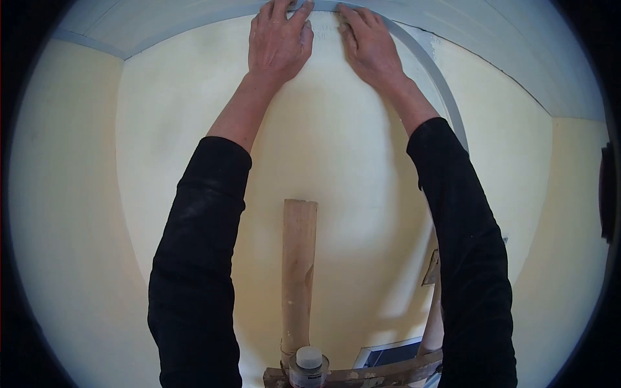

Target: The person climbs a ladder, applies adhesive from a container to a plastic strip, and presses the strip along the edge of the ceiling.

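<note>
A narrow grey trim strip (424, 58) runs along the top of the cream wall, then bends away and hangs down past my right forearm. My left hand (279, 45) reaches up to the strip where wall meets ceiling, its fingers spread and pressed on it. Just to the right, my right hand (372, 52) has its fingertips on the same strip, fingers close together and thumb below. The view's upper edge cuts off some of the left fingertips. Behind the right sleeve, the strip's lower part is partly hidden.
Below my arms stands a wooden ladder or trestle with an upright post (299, 271) and a crossbar (388, 374). A small clear can with a white cap (308, 368) sits by the crossbar. A dark, light-framed panel (388, 354) lies lower down. The ceiling (491, 45) is pale panelling.
</note>
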Motion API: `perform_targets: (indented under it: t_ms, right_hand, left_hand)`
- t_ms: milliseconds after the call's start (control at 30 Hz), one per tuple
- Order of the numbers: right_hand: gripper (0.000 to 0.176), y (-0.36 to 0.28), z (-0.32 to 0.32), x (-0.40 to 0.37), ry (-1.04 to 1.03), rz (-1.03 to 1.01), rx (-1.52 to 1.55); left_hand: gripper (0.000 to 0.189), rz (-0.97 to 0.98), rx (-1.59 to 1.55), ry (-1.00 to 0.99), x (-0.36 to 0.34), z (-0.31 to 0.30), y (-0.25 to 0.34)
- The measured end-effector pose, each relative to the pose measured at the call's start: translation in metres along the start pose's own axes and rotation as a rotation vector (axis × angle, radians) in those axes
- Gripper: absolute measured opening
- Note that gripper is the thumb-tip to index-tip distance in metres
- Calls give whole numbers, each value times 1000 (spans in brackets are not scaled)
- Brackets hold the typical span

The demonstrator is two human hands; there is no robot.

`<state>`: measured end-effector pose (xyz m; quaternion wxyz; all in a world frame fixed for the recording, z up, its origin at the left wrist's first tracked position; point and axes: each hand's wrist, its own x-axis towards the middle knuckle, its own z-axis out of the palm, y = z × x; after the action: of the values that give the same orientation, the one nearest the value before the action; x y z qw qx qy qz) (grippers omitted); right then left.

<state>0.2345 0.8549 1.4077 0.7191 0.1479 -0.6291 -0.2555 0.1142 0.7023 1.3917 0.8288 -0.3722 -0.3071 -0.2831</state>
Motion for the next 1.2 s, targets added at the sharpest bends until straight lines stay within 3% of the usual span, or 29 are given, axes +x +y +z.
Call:
perform_targets:
  t_ms: [133, 233, 300, 667, 833, 967, 1033, 1200]
  right_hand:
    - [41, 6, -13, -11, 40, 81, -56]
    - [41, 16, -24, -18, 78, 190, 86]
    - [42, 31, -21, -25, 108, 0, -84]
    - [42, 26, -22, -22, 125, 57, -136]
    - [43, 27, -20, -22, 112, 60, -182]
    - [43, 27, -24, -24, 110, 35, -151]
    - [43, 26, -25, -24, 99, 30, -124]
    - [41, 28, -21, -24, 147, 7, -181]
  left_hand:
    - [40, -9, 31, -9, 0, 0, 1]
    - [40, -31, 37, -43, -1, 1, 1]
    - [40, -24, 43, -38, 0, 2, 2]
    - [40, -17, 89, -93, 2, 1, 3]
    - [41, -5, -113, -202, 11, 9, 12]
    - [41, 61, -154, -187, 21, 21, 27]
    - [41, 1, -248, -188, 24, 21, 31]
    - [42, 7, -161, -183, 19, 27, 24]
